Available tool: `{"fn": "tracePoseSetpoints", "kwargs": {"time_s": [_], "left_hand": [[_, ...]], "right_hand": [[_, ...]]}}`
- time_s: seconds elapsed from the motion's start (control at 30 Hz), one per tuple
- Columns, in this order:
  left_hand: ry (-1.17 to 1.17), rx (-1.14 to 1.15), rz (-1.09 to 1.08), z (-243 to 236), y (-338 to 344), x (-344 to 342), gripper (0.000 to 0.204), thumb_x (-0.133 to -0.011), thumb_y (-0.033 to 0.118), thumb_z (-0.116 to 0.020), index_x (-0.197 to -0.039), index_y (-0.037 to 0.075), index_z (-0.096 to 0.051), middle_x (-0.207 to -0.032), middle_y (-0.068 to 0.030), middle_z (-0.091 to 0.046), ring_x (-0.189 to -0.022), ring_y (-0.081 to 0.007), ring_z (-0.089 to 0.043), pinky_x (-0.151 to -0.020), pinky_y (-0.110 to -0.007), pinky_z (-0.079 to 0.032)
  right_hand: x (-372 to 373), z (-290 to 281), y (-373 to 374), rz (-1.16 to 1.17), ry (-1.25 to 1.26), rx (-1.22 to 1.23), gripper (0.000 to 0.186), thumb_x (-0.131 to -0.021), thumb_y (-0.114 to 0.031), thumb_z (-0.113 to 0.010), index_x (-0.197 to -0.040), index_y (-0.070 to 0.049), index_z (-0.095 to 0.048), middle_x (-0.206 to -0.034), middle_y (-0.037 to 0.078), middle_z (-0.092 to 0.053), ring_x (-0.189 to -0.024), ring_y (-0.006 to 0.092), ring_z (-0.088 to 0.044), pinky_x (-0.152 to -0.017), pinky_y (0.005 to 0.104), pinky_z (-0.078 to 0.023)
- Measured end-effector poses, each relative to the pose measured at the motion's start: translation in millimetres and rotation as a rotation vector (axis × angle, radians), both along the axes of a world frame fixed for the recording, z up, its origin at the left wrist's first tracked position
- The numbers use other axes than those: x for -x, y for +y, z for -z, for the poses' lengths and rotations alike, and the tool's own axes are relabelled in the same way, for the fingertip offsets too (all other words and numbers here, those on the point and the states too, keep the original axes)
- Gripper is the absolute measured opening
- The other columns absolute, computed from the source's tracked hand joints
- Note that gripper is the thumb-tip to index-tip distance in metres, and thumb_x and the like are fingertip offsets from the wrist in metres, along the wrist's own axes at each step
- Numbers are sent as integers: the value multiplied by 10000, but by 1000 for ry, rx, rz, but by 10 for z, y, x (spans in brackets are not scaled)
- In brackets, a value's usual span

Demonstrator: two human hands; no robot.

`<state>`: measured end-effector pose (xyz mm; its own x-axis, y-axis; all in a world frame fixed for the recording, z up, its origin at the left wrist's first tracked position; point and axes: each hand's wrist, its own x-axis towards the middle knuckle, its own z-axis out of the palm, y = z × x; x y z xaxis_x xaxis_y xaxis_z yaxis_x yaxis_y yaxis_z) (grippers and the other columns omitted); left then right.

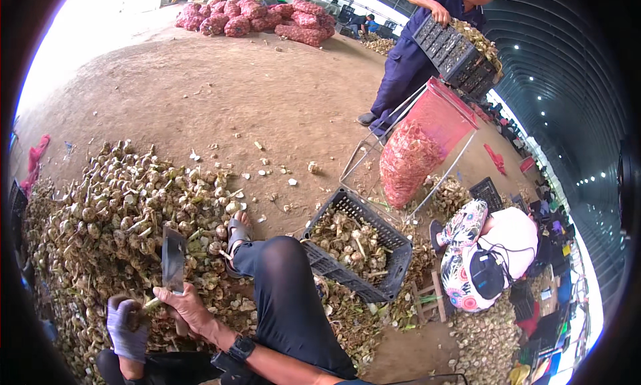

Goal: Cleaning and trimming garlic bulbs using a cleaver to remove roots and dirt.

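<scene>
— Head view is looking down at the person's lap. What are the hands doing?

— The right hand [183,305] is gripping a cleaver [174,258], its broad grey blade standing upright over the garlic pile [113,218]. The left hand [125,325], in a purple-grey glove, is clenching a garlic bulb [139,311] by its pale green stalk, just beside the blade's lower edge.

— And the bulb itself?

— It is mostly hiding in the glove; only the stalk is poking out toward the cleaver.

— Anything close by?

— A dark plastic crate [394,251] of trimmed bulbs is sitting by the person's knee, and another person is tipping a second crate [454,55] over a red mesh sack [417,151].
</scene>
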<state>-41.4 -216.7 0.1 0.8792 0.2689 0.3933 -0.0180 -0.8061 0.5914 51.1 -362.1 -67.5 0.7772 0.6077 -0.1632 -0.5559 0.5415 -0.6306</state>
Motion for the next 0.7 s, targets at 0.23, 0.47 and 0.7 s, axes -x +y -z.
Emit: {"fn": "tracePoseSetpoints", "kwargs": {"time_s": [0.23, 0.47, 0.7], "left_hand": [[328, 795, -228, -132, 190, 151, 164, -855, 67, -642, -1003, -4, -647, -714, 29, -578, -624, -38, -500, -547, -209, -398], [336, 785, -66, -256, -145, 21, 259, -814, 117, -667, -1025, -34, -670, -839, -4, -644, -730, -72, -563, -652, -226, -481], [-79, 1021, -284, -236, 492, 535, 423, -812, 194, -700, -1169, -22, -626, -980, -54, -662, -813, -116, -628, -706, -242, -521]], "right_hand": [[-24, -253, -46, 188, -924, 521, 200, -883, -146, -678, -841, 16, -570, -748, 122, -574, -634, 211, -570, -565, 368, -455], [19, 676, -47, -27, -962, 1047, 174, -823, -233, -620, -817, -67, -669, -758, 199, -659, -745, 405, -656, -669, 482, -520], [119, 1542, 97, -43, -349, 912, 198, -842, -215, -675, -778, -27, -662, -642, 7, -613, -510, 114, -589, -446, 285, -502]]}}
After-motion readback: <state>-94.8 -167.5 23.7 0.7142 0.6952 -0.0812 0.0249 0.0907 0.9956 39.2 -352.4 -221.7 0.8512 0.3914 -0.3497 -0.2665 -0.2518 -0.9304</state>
